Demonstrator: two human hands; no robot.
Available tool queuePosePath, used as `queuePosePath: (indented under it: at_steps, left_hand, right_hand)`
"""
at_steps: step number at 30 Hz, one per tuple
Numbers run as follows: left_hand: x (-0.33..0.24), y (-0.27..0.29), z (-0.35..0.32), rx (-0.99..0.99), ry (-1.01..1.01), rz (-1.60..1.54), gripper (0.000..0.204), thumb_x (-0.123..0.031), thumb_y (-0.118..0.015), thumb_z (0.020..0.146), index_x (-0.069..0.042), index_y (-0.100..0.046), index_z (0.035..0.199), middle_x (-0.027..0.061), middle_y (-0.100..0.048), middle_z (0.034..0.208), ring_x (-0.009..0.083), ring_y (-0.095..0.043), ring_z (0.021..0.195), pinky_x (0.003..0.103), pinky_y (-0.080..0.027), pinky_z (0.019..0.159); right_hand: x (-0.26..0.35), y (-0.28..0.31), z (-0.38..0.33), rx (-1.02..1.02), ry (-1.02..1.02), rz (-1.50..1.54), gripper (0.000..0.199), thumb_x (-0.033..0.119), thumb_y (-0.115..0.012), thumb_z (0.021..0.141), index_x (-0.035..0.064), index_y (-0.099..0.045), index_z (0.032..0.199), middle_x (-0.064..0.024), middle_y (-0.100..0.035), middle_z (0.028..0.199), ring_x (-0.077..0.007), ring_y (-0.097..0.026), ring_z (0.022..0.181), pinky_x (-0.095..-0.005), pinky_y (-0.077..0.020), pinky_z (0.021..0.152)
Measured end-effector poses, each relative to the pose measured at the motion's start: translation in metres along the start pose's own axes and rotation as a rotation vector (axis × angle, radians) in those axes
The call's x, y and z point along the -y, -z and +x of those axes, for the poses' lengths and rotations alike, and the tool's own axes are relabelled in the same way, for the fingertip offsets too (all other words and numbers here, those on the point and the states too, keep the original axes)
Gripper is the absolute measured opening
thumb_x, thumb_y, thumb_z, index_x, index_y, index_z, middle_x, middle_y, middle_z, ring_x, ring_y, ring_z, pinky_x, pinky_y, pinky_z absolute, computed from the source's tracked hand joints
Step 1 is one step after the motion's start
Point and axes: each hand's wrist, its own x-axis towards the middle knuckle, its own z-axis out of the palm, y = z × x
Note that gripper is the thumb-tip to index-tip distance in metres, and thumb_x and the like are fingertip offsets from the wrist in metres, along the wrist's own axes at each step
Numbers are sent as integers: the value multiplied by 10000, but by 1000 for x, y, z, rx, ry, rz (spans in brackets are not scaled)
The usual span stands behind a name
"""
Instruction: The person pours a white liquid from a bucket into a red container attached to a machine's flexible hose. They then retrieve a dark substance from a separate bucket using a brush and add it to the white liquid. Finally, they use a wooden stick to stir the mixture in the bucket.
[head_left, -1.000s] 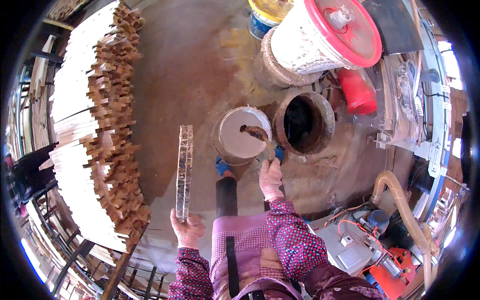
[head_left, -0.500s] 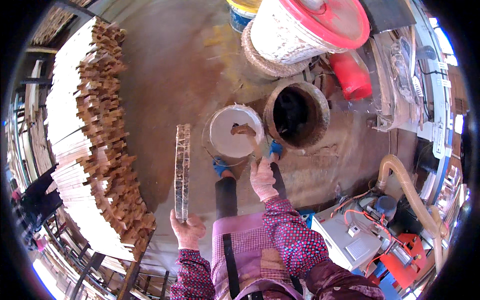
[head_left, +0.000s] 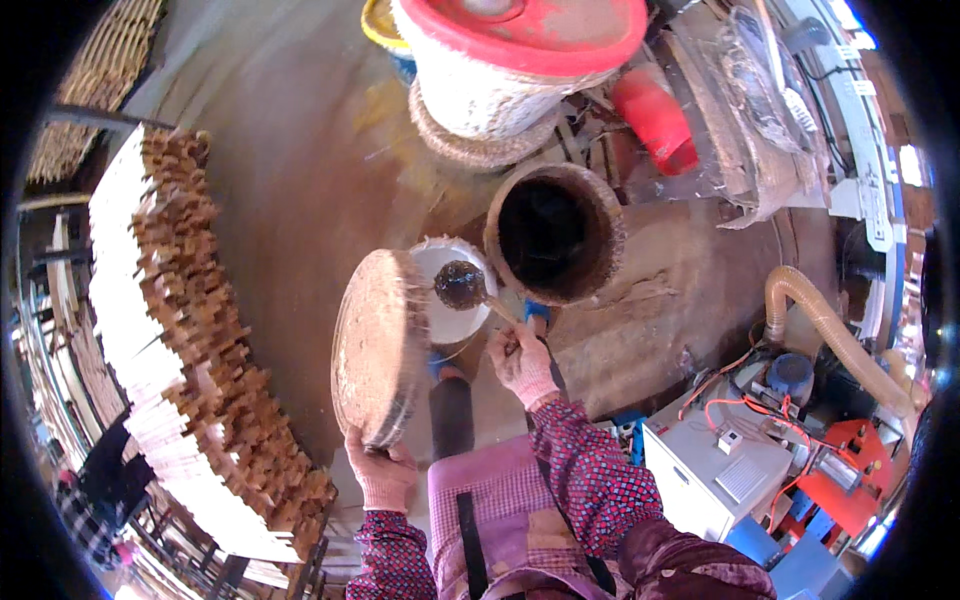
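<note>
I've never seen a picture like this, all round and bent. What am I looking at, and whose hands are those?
No machine here: a person wears a wide fisheye camera on the head, looking down, so straight edges curve. The forearms in patterned sleeves are the wearer's own. The left hand holds a round, flat woven disc by its lower edge. The right hand holds a brush over a white bucket. Beside it on the floor stands a dark empty tub, and a large white bucket with a red lid beyond. Stacked wooden strips lie to the left.

Red-lidded white bucket (head_left: 520, 60) cut off by top edge, small white glue bowl (head_left: 455, 300) partly hidden behind round woven disc (head_left: 378, 345), dark basket's (head_left: 555, 235) inside unreadable.
</note>
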Motion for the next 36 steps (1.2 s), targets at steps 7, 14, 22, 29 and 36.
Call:
queuePosePath:
  at_steps: [7, 14, 22, 29, 36]
  left_hand:
    - [66, -88, 17, 238, 134, 135, 396, -393, -578, 835, -143, -542, 1141, 12, -620, 1025, 167, -590, 797, 251, -420, 472]
    - [145, -196, 80, 602, 142, 281, 448, -142, -736, 683, -18, -553, 1072, 144, -612, 1056, 268, -597, 1011, 366, -488, 866]
    - [163, -236, 175, 496, -178, 1195, 472, -299, -652, 822, -58, -564, 1217, 133, -587, 1141, 220, -617, 934, 362, -552, 695]
    - [208, -215, 121, -59, -436, 2048, 682, -559, -523, 784, 24, -590, 1132, 289, -580, 1124, 414, -531, 1110, 461, -406, 945]
    - [188, -160, 93, 59, -203, 1802, 585, -528, -534, 791, -54, -620, 1123, 198, -609, 1152, 369, -527, 1141, 411, -383, 981]
  right_hand:
    - [106, 29, -20, 118, 311, -402, 198, 199, -523, 935, 49, -533, 1063, -68, -575, 904, -169, -591, 790, -308, -501, 613]
    - [180, 81, 36, -283, 641, -1609, 336, 228, -527, 910, 46, -500, 1191, -154, -577, 1088, -308, -580, 963, -422, -490, 776]
    - [182, 121, 93, -182, 376, -1957, 421, 343, -510, 900, 59, -500, 1211, -230, -584, 1118, -410, -544, 1052, -465, -450, 869]
    - [197, 139, 114, -226, 285, -1793, 504, 490, -459, 907, 131, -499, 1258, -204, -589, 1163, -380, -551, 1087, -474, -432, 915]
    - [278, -7, -17, 101, 197, -1832, 406, 452, -537, 895, 123, -607, 1123, -121, -663, 987, -233, -637, 932, -345, -485, 800]
